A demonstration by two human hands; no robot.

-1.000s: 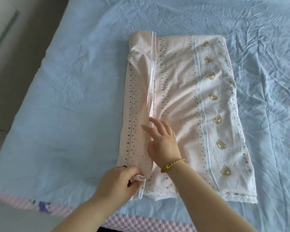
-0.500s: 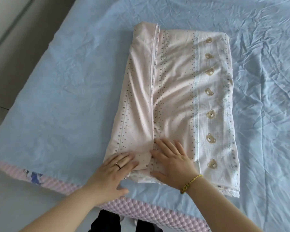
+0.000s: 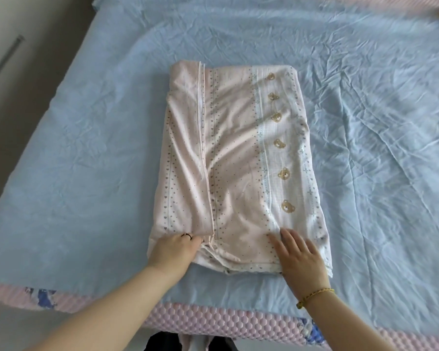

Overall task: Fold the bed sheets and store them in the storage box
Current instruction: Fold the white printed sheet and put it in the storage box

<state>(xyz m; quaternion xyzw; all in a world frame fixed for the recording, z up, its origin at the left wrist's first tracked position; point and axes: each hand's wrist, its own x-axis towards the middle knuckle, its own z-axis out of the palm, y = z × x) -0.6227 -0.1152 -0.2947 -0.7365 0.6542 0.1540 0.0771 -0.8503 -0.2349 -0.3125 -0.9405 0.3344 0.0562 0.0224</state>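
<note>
Just beyond the pink quilted mattress edge point(image 3: 213, 325), the left hand point(image 3: 174, 252), wearing a ring point(image 3: 188, 236), is gripping the near edge of the folded bed sheet point(image 3: 233, 168) with its fingers curled into the fabric. The right hand point(image 3: 299, 259), with a yellow bracelet point(image 3: 314, 296) at the wrist, is lying flat with straight fingers on the sheet's near right corner. The pink sheet, printed with dots and small bears, is lying as a long rectangle in the middle of the wrinkled light blue bed cover point(image 3: 86, 173).
</note>
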